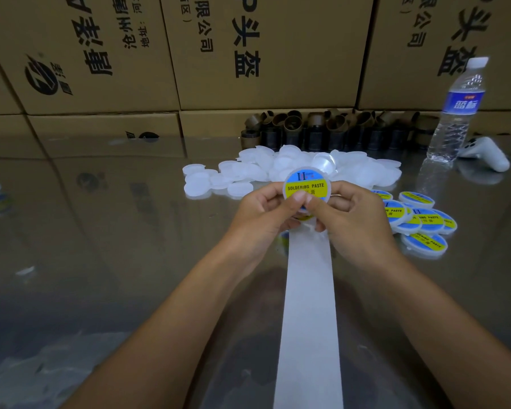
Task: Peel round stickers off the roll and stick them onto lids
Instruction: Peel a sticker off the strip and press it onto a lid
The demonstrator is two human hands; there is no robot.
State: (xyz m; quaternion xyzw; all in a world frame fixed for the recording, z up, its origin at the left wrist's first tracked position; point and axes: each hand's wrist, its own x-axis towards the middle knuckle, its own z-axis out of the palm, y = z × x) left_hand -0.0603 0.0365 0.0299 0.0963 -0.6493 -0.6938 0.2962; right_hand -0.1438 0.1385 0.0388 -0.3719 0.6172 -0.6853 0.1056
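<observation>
On glossy tabletop (106, 237) before stacked cartons (266, 51): heap of blank white lids (281, 168), labelled lids (422, 219) piled at right, water bottle (457, 113), white controller (488, 154), row of brown cardboard cores (322, 128). Backing strip (309, 305) runs from hands toward camera. Left hand (266, 211) and right hand (351, 219), fingers curled, thumbs pressing, pinch stickered lid (307, 184), held upright above strip.

Counting one held stickered lid (307, 184), about seven stickered lids (428, 218) right, many plain lids (248, 171) far, one water bottle (457, 113), one controller (487, 154), one paper strip (309, 305) near.
</observation>
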